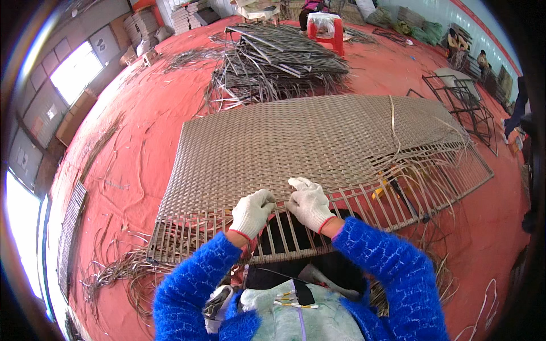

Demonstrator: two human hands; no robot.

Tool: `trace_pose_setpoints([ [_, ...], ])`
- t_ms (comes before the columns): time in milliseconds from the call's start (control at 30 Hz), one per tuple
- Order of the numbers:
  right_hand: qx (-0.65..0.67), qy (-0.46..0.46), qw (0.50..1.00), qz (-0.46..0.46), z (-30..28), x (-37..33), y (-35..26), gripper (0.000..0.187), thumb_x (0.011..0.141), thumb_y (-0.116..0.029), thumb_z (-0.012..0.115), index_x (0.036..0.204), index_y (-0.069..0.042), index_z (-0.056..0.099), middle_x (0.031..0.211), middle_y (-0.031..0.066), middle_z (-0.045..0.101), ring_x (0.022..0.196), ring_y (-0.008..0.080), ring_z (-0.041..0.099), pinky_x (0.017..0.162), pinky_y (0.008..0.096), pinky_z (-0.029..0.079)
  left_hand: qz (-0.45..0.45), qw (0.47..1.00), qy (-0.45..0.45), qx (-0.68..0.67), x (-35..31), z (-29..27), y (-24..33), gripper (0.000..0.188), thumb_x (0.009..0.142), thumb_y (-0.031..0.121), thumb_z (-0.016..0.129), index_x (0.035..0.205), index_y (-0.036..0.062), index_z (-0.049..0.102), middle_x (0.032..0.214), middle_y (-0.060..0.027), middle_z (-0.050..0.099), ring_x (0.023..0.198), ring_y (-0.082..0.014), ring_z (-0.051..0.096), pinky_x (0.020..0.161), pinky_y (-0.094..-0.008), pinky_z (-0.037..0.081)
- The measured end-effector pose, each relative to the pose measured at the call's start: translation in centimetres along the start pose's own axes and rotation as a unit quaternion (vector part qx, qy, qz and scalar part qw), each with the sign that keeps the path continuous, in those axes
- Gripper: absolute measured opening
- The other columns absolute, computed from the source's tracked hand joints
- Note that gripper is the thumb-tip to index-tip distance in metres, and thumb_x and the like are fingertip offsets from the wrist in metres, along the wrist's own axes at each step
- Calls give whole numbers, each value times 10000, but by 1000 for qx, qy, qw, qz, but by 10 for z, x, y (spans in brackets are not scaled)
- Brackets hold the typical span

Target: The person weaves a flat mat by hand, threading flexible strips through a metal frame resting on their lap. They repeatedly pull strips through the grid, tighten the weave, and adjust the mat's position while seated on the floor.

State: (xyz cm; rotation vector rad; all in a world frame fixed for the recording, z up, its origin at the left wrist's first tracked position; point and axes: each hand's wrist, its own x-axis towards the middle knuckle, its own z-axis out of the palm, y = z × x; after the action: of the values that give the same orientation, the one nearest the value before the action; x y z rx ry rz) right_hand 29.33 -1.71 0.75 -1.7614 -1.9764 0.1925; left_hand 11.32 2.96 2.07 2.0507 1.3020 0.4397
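A wide, brown-grey woven panel of flat strips on a slatted frame (273,136) lies with its near edge over the person's lap, probably so that both hands can reach the border where the dense weave gives way to bare slats. The white-gloved left hand (251,213) and white-gloved right hand (309,206) meet the panel there, a small gap between them; their fingers are bent toward that border, but whether they are clamped on a strip I cannot tell. The panel's weave is tight and even across its far part, while open slats run along its near side and loose, pale brown strips (426,165) fan over its right part, perhaps left long for weaving. Beyond the panel's far edge stands an untidy stack of dark, strip-covered frames (278,57); to the panel's right are bare black metal frames (466,108), and around it spreads red flooring (142,170).
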Motion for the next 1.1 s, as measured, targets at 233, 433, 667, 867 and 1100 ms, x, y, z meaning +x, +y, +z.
trace_pose_setpoints([
  [233,76,191,978,22,-24,15,15,63,727,-61,688,732,-46,627,1102,114,682,976,289,643,841,378,515,193,967,108,128,28,28,30,172,888,238,594,945,96,672,938,-115,691,880,-314,649,769,-394,504],
  [433,289,173,935,111,-43,1,34,116,769,-49,690,870,-44,632,1084,124,680,968,265,643,829,357,513,-7,964,-48,-262,36,26,36,171,900,167,641,982,24,686,819,-38,681,731,-114,603,673,-263,491],
  [667,-115,-31,993,-15,-35,-18,37,202,809,-278,627,726,-118,719,1289,123,585,1203,302,518,920,415,444,29,986,-63,-152,33,11,31,173,826,155,659,942,28,681,752,-51,668,676,-106,606,638,-268,499],
  [867,-116,-36,993,-3,-23,-21,44,207,828,-282,622,739,-126,723,1355,151,528,1274,317,448,961,443,395,54,997,-57,1,31,32,46,187,810,149,611,965,75,683,801,-113,684,752,-199,664,702,-326,519],
  [1100,5,20,999,43,-19,-21,48,166,803,-224,644,726,-84,691,1323,136,558,1237,321,485,1001,417,400,38,993,-78,-75,31,35,38,221,818,186,707,987,47,676,859,-86,696,788,-155,652,733,-306,517],
])
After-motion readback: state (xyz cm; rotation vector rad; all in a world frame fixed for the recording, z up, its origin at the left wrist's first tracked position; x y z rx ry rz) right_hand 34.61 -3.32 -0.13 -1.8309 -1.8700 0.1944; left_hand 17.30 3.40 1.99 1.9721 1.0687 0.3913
